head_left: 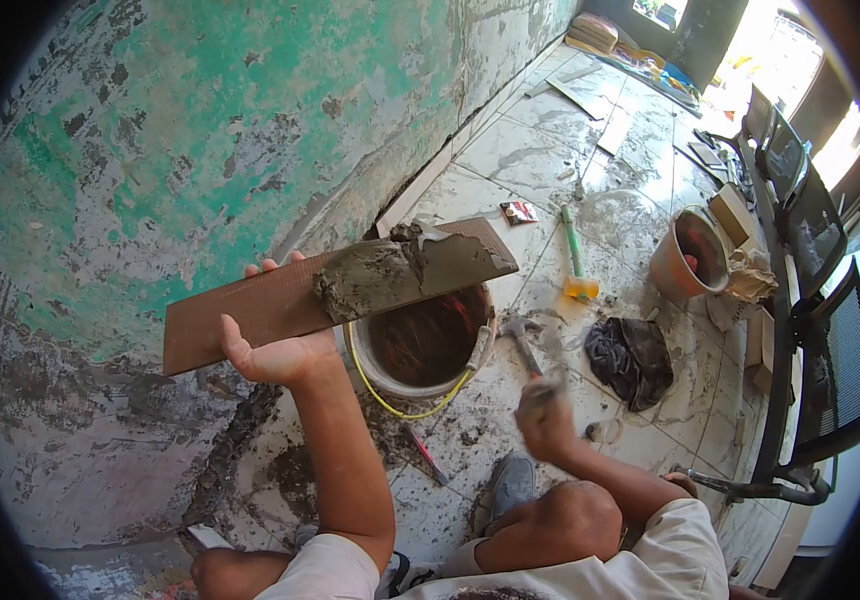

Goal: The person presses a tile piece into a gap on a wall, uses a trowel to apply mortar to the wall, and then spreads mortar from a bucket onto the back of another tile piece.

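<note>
My left hand [275,350] is closed around the near end of a long brown tile strip [240,315], its back side up and tilted. Wet grey mortar [375,275] lies thick along the strip's middle and is smoothed flatter toward the far end. Below the strip stands a bucket [420,350] with a yellow handle, partly covered by it. My right hand [547,425], smeared by motion, grips a trowel [548,385] whose blade is too blurred to make out well. Just beyond that hand a claw hammer [524,343] lies on the floor.
The peeling green wall [210,150] rises at left. On the dirty tiled floor lie a green-handled mallet [572,245], a red pointed tool [426,455] and a dark cloth bundle [630,360]. An orange bucket [688,255] and a row of mesh chairs [835,365] stand at right.
</note>
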`<state>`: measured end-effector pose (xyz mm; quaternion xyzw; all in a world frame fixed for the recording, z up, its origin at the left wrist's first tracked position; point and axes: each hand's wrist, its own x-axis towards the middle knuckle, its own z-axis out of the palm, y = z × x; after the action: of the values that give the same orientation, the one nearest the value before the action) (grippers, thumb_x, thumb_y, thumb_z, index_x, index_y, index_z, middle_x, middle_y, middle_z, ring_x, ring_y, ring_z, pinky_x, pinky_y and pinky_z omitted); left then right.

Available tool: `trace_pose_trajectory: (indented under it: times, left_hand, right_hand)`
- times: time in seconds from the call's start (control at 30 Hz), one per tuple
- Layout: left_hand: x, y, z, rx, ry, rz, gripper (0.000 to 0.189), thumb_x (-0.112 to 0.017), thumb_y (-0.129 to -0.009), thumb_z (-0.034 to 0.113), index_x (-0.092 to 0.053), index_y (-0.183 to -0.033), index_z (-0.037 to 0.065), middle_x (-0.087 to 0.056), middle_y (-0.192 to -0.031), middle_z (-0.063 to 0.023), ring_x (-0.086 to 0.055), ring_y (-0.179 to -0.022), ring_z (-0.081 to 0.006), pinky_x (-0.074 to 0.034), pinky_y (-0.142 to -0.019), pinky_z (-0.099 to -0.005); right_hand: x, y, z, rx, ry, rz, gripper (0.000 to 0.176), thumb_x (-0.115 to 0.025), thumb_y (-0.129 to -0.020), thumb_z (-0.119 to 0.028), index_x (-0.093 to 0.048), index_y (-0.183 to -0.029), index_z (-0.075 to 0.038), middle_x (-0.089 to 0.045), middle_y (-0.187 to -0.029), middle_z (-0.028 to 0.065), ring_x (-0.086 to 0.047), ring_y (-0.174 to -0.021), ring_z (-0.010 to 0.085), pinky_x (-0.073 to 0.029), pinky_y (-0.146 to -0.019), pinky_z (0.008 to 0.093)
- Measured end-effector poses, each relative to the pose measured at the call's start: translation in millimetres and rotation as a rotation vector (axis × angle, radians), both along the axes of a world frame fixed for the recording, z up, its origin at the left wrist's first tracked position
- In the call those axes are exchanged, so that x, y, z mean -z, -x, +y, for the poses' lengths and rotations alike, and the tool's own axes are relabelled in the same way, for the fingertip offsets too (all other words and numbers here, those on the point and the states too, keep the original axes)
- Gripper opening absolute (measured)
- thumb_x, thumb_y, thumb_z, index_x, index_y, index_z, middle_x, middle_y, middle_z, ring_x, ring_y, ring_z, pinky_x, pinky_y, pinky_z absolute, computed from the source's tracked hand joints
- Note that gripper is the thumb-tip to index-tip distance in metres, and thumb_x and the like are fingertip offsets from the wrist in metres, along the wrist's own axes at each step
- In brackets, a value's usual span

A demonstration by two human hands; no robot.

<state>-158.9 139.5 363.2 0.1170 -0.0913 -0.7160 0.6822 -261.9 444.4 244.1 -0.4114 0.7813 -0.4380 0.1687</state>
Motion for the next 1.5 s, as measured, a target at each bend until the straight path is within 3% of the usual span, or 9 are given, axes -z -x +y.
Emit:
trace_pose_trajectory:
  times: [0.1,0.23,0.57,0.73,1.07,1.13,1.33,1.43,1.5]
  left_hand:
    - [4,-5,9,0.059,0.022,0.011,0.053,-0.050,-0.084,0.043,-0.047,-0.115,0.001,-0.055,-0.107,-0.0128,-0.056,-0.101,-0.0284,-0.044,-0.096,-0.0576]
    - [16,-18,20,0.099,0.088,0.022,0.052,-0.049,-0.085,0.043,-0.046,-0.118,0.002,-0.055,-0.110,-0.0137,-0.056,-0.105,-0.0297,-0.042,-0.099,-0.0598]
    - [23,-54,62,0.198,0.333,-0.213,0.054,-0.057,-0.087,0.036,-0.044,-0.135,0.015,-0.049,-0.135,-0.0167,-0.045,-0.127,-0.0376,-0.035,-0.107,-0.0580]
    - [12,-111,58,0.918,0.443,0.200,0.107,-0.073,-0.076,0.054,-0.009,-0.154,0.022,0.003,-0.160,-0.0139,0.006,-0.145,-0.0441,-0.011,-0.099,-0.0831]
    - [50,-115,28,1.392,0.379,0.551,0.095,-0.038,-0.087,0.073,-0.007,-0.154,0.014,-0.004,-0.158,-0.0232,-0.005,-0.143,-0.0482,-0.020,-0.102,-0.0774]
    - [12,-94,55,1.170,-0.202,0.002,0.124,-0.046,-0.072,0.086,-0.007,-0.151,-0.001,-0.014,-0.155,-0.0261,-0.021,-0.142,-0.0437,-0.023,-0.111,-0.0627]
    - [64,-80,71,1.751,0.237,-0.270,0.122,-0.039,-0.071,0.089,-0.009,-0.153,0.003,-0.020,-0.156,-0.0205,-0.021,-0.145,-0.0305,-0.022,-0.117,-0.0451]
    - [99,-75,108,1.763,-0.025,-0.208,0.123,-0.039,-0.069,0.091,-0.011,-0.153,0.005,-0.026,-0.153,-0.0233,-0.032,-0.139,-0.0374,-0.027,-0.113,-0.0525]
    - [100,-61,134,1.582,-0.087,0.450,0.113,-0.039,-0.075,0.086,-0.019,-0.150,0.005,-0.032,-0.147,-0.0300,-0.048,-0.124,-0.0450,-0.043,-0.097,-0.0597]
  right_hand:
    - [-31,35,-36,0.115,0.618,-0.513,0.021,-0.051,-0.099,-0.027,-0.045,-0.101,-0.008,-0.061,-0.096,0.0117,-0.066,-0.071,0.0198,-0.048,-0.050,0.0278]
    - [-82,60,-83,0.228,0.592,-0.927,0.050,-0.042,-0.101,-0.046,-0.045,-0.126,-0.003,-0.062,-0.111,0.0186,-0.069,-0.081,0.0245,-0.051,-0.054,0.0273]
    - [-39,98,-116,0.013,0.584,-1.237,0.035,-0.056,-0.088,-0.017,-0.057,-0.118,0.002,-0.066,-0.091,0.0105,-0.063,-0.065,0.0147,-0.053,-0.053,0.0265]
    - [-41,145,-125,-0.007,0.622,-1.162,0.031,-0.056,-0.087,-0.015,-0.057,-0.115,0.001,-0.065,-0.091,0.0099,-0.065,-0.071,0.0159,-0.055,-0.059,0.0274]
    - [-68,172,-133,-0.195,0.576,-1.060,0.022,-0.060,-0.086,-0.006,-0.059,-0.108,-0.004,-0.061,-0.082,0.0034,-0.063,-0.069,0.0111,-0.055,-0.064,0.0270]
    - [-74,174,-137,-0.240,0.554,-1.051,0.022,-0.061,-0.085,-0.006,-0.059,-0.106,-0.004,-0.061,-0.081,0.0032,-0.062,-0.068,0.0107,-0.055,-0.063,0.0265]
    - [-79,156,-157,-0.438,0.324,-1.028,0.021,-0.064,-0.081,-0.005,-0.060,-0.101,-0.003,-0.060,-0.084,0.0038,-0.061,-0.072,0.0116,-0.053,-0.066,0.0268]
    - [-69,134,-170,-0.450,0.200,-0.998,0.021,-0.065,-0.079,-0.005,-0.060,-0.100,-0.003,-0.060,-0.087,0.0044,-0.061,-0.076,0.0130,-0.053,-0.071,0.0277]
    - [-60,121,-177,-0.493,0.120,-0.986,0.023,-0.066,-0.079,-0.004,-0.060,-0.100,-0.003,-0.060,-0.088,0.0036,-0.060,-0.079,0.0123,-0.052,-0.073,0.0271]
